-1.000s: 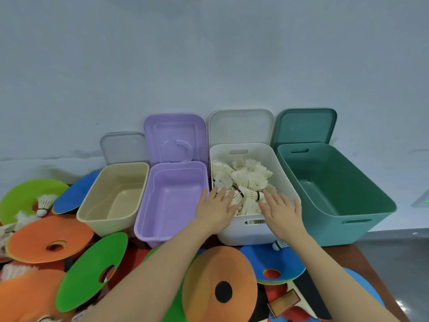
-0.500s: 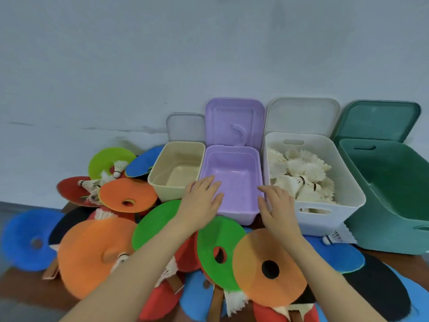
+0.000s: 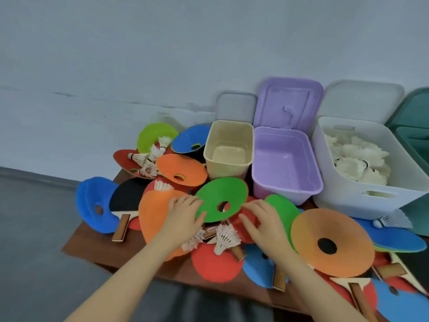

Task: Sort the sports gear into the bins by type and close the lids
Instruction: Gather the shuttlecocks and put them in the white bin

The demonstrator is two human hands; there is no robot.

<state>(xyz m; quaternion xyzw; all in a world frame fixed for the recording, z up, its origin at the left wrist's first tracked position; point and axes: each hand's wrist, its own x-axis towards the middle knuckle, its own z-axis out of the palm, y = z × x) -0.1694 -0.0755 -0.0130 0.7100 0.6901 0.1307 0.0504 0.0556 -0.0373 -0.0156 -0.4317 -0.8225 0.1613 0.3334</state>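
Sports gear lies heaped on the brown wooden table (image 3: 92, 242), in front of the bins. My left hand (image 3: 183, 219) has its fingers together & lightly bent, resting on the left edge of the flat green disc cone w/ a center hole (image 3: 221, 198); thumb sits by the disc's lower rim. Can't tell if it truly pinches the disc. My right hand (image 3: 262, 223) has fingers spread, curled a bit, hovering at the disc's right edge; contact unclear. Under the left hand is a big orange disc cone (image 3: 154, 214). Just below the hands: white feather shuttlecock (image 3: 226, 238) lying on a red table-tennis paddle (image 3: 216, 263). Further out, right: large orange disc w/ black hole (image 3: 332, 242). Left: blue disc (image 3: 95, 203) & black-faced paddle (image 3: 125, 201). Back row, lids all up: small beige plastic bin (image 3: 228, 148), purple bin (image 3: 285, 163), white bin (image 3: 348, 196) w/ shuttlecocks inside, teal bin (image 3: 413, 140) at frame edge.
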